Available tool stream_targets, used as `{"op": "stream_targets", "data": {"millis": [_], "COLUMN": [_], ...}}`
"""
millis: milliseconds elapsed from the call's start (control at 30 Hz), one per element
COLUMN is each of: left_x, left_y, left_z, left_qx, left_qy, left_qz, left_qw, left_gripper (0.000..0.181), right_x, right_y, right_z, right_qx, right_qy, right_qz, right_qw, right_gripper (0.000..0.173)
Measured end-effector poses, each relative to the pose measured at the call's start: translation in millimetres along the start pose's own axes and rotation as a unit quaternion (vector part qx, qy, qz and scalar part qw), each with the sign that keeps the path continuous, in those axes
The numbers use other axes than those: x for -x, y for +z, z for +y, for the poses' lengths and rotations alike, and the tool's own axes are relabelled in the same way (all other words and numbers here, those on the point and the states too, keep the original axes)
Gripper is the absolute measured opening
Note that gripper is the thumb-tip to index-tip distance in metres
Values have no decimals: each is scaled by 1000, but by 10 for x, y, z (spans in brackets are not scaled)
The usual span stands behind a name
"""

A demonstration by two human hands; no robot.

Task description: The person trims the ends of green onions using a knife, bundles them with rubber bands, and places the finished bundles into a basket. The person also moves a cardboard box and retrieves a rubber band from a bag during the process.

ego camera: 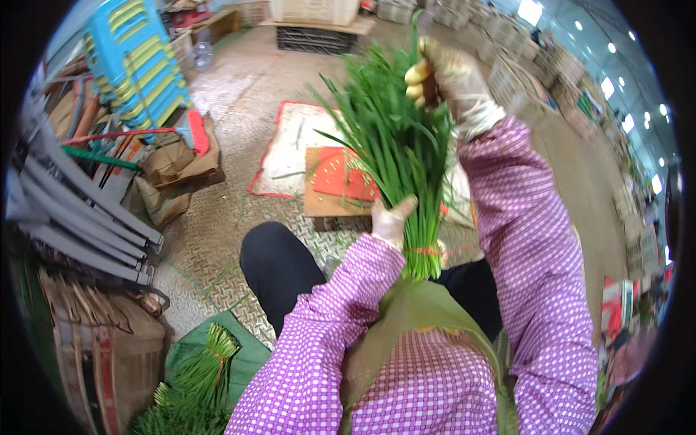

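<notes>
My gloved left hand (pixel 390 224) grips the lower part of a thick bunch of long green leaves (pixel 394 141), which look like garlic chives. An orange band (pixel 427 250) circles the stems near their cut ends, just above my lap. Raised at the far side of the leaves, my gloved right hand (pixel 446 76) is somewhat blurred; a single green blade (pixel 416 32) sticks up from its curled fingers. Beneath the bunch stands a low wooden stool (pixel 315 204) with a red sheet (pixel 340 182) on top, strewn with small plant scraps.
Tied bunches of greens (pixel 215 359) lie on a green sheet (pixel 253 348) at lower left. Left stand stacked blue-and-yellow plastic stools (pixel 136 60), a red-bristled broom (pixel 198 133) and grey metal legs (pixel 92 217). A red-edged white mat (pixel 283 130) lies ahead, before a black crate (pixel 315 41).
</notes>
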State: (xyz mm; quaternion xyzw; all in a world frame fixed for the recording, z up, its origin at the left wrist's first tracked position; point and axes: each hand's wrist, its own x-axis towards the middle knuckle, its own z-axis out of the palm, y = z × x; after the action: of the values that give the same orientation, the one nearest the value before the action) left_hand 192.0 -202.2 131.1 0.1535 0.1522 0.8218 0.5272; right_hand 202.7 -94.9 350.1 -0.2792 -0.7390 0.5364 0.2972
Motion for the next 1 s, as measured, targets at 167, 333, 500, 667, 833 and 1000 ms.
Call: {"op": "stream_targets", "data": {"millis": [167,333,500,667,833,1000], "left_x": [-264,-560,-646,-705,-657,-596], "left_y": [-99,286,1007,1451,2176,2727], "left_z": [-172,-724,-1237,-1882,-2448,-3462], "left_qx": [155,147,133,133,314,252], "left_qy": [-98,-90,-138,-226,-414,-448], "left_qz": [137,106,-47,-100,-183,-323], "left_qw": [974,979,980,960,835,795], "left_gripper": [36,42,51,46,42,43], "right_x": [433,1216,1539,2061,2940,4184], "right_y": [-751,-1277,-1620,-2484,-3113,-3515], "right_z": [-44,311,822,927,335,-65], "right_qx": [521,621,592,434,636,648], "right_qy": [-241,30,164,158,187,322], "right_qz": [83,-117,-60,33,122,149], "right_qw": [815,775,786,886,739,674], "right_gripper": [33,100,130,115,103,104]}}
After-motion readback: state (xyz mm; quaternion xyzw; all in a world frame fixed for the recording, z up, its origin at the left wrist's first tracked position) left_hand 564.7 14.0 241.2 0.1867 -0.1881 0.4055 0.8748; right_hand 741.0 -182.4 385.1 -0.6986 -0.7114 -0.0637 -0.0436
